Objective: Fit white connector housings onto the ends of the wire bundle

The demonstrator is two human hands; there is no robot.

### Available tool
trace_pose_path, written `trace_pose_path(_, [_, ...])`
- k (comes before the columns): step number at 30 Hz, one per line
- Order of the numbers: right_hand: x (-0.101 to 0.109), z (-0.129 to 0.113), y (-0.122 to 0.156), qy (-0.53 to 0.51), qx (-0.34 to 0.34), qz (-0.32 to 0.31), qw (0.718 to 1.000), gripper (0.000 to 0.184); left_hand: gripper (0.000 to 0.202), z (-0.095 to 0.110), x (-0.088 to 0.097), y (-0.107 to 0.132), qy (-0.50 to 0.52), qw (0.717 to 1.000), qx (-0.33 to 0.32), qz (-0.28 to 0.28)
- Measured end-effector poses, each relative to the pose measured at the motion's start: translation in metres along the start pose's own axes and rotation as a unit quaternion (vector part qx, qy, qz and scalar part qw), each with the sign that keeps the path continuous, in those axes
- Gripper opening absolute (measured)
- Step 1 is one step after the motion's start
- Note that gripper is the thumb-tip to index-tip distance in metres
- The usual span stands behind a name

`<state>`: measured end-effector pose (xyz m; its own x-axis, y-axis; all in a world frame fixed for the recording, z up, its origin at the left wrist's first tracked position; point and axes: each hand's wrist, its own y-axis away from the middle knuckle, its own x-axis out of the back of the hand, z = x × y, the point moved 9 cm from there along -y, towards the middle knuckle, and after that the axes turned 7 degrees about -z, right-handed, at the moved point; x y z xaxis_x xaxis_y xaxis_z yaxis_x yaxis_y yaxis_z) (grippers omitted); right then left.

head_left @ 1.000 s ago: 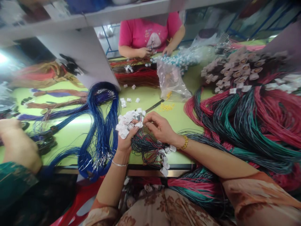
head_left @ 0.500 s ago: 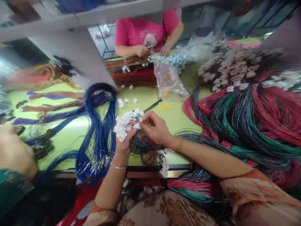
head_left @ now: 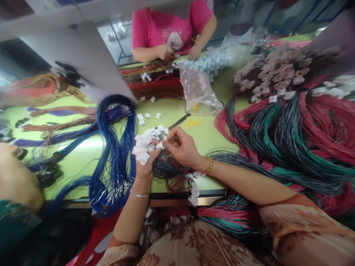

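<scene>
My left hand [head_left: 145, 166] is closed around a bunch of white plastic connectors [head_left: 144, 144], whose dark thin wires [head_left: 170, 170] trail down to the right over the table edge. Thumb and fingers of my right hand [head_left: 183, 147] pinch at the right side of that bunch, by one white connector [head_left: 160, 145] under my left thumb. What exactly the right fingertips grip is too small to make out. Just beyond the hands lie a dark flat blade-like tool [head_left: 179, 121], small yellow pieces [head_left: 195, 122] and a few loose white connectors [head_left: 141, 119].
Blue wire bundles [head_left: 113, 147] lie to the left. Red, green and black wire bundles [head_left: 283, 136] heap up on the right. A clear plastic bag [head_left: 198, 90] stands ahead. A co-worker in a pink shirt [head_left: 173, 31] works opposite; another person's hand [head_left: 19, 177] is at far left.
The view has shifted slightly. My right fingers have moved a little against the connector bunch, while my left hand keeps its hold.
</scene>
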<state>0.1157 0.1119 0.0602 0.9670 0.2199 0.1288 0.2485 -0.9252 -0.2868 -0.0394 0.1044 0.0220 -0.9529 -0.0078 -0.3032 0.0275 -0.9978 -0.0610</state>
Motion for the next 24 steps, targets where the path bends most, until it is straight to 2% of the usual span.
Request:
trace_pose_path(4, [-0.003, -0.003, 0.007, 0.032, 0.002, 0.009, 0.999, 0.014, 0.035, 0.002, 0.003, 0.003, -0.031, 0.999, -0.025, 0.028])
trace_pose_path(7, [-0.012, -0.008, 0.016, 0.052, 0.018, -0.001, 0.999, 0.023, 0.035, 0.0, 0.008, 0.007, -0.05, 0.996, -0.042, 0.066])
trace_pose_path(12, [-0.031, -0.013, 0.027, 0.127, 0.058, -0.06, 0.988, 0.026, 0.038, 0.003, 0.012, 0.013, -0.106, 0.985, -0.079, 0.113])
trace_pose_path(16, [-0.017, -0.007, 0.012, 0.141, 0.056, -0.048, 0.987, 0.03, 0.036, 0.006, 0.004, 0.011, -0.106, 0.987, -0.084, 0.085])
trace_pose_path(19, [-0.008, -0.015, -0.002, 0.154, 0.099, -0.056, 0.981, 0.019, 0.04, 0.002, 0.005, 0.005, -0.042, 0.996, -0.054, 0.057])
trace_pose_path(21, [-0.012, -0.021, 0.0, 0.179, 0.129, -0.091, 0.971, 0.01, 0.048, -0.006, 0.009, -0.001, 0.023, 0.999, -0.007, 0.043])
trace_pose_path(22, [-0.021, -0.023, 0.006, 0.203, 0.148, -0.129, 0.959, 0.01, 0.05, -0.012, 0.01, -0.005, 0.049, 0.998, 0.024, 0.032])
trace_pose_path(23, [-0.034, -0.025, 0.017, 0.234, 0.171, -0.187, 0.939, 0.01, 0.051, -0.016, 0.01, -0.008, 0.062, 0.997, 0.053, 0.017])
trace_pose_path(24, [-0.051, -0.025, 0.032, 0.27, 0.195, -0.259, 0.907, 0.01, 0.049, -0.018, 0.01, -0.01, 0.06, 0.996, 0.068, 0.007])
